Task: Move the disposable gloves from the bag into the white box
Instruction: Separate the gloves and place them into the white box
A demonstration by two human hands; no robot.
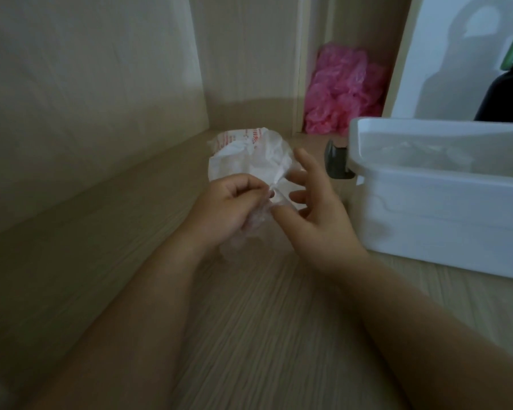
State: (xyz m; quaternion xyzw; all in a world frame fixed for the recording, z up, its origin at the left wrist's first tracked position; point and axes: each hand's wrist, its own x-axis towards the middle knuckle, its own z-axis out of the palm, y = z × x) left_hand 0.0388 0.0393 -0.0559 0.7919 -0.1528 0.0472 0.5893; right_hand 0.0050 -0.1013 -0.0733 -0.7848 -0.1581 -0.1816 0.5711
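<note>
Both forearms reach in from the near edge over the pale wooden surface point(249, 335). Just beyond them the left hand point(228, 202) is closed, pinching a thin, crumpled clear glove point(251, 224) that trails beneath its knuckles, probably to draw it free of the rest. The right hand point(317, 208) is open with fingers spread, touching the film at its near fingertips, seemingly to steady or separate it. Directly behind the hands lies the white bag point(243, 155) with red print, its mouth turned toward them. The white box point(444, 211) stands open just to the right, close enough for a short carry; clear film already seems to lie inside, though blur makes that uncertain. Pink plastic point(341, 93) sits far back.
</note>
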